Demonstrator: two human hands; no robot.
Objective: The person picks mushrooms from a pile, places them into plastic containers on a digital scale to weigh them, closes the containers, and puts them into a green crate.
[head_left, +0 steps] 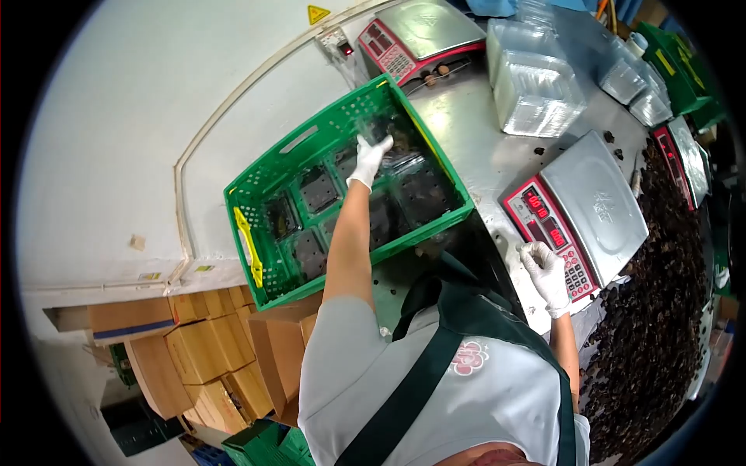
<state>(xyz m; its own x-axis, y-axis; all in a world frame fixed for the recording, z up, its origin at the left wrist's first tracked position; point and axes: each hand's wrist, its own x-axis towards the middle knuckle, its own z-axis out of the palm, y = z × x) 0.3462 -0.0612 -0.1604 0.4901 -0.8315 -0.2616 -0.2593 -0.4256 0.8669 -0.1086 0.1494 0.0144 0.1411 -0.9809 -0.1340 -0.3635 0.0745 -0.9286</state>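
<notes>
My left hand (370,161), in a white glove, reaches into the green crate (289,297). Its fingers are at a clear plastic box with dark contents near the crate's far end; whether they grip it cannot be told. Several such boxes, among them one black-looking box (317,189), lie in the crate. My right hand (546,276), gloved too, has its fingers curled together at the left edge of the scale's keypad. Anything inside those fingers is too small to name. The scale (597,210) has a bare metal plate and lit red digits.
A second scale (427,31) stands beyond the crate. Stacked clear containers (536,93) are on the metal table (466,116). A heap of dark dried pieces (653,326) covers the right side. Cardboard boxes (206,349) stand at lower left, beside the white wall.
</notes>
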